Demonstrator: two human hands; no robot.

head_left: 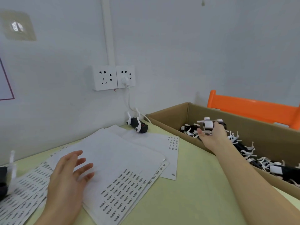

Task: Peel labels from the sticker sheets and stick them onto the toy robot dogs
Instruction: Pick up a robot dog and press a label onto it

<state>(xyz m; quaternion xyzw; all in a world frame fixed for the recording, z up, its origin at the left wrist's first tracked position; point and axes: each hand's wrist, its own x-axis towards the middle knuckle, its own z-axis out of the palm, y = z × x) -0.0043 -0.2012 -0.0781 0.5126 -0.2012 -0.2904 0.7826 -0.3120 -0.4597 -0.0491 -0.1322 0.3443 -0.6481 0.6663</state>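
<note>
Several white sticker sheets (pixel 112 161) with rows of small printed labels lie fanned out on the pale green table. My left hand (pixel 68 179) hovers over them with fingers spread, holding nothing. My right hand (pixel 212 135) reaches into the cardboard box (pixel 168 114) at the right and grips a black-and-white toy robot dog (pixel 208 123) lifted above the pile. Several more toy dogs (pixel 253 153) lie in the box. Another toy dog (pixel 138 125) lies on its back near the wall. Part of a further toy dog (pixel 6 172) shows at the left edge.
Two wall sockets (pixel 113 77) sit above the table, with a white plug and cable running down behind the dog by the wall. An orange chair back (pixel 253 108) stands behind the box. Bare table surface (pixel 203 192) lies between the sheets and the box.
</note>
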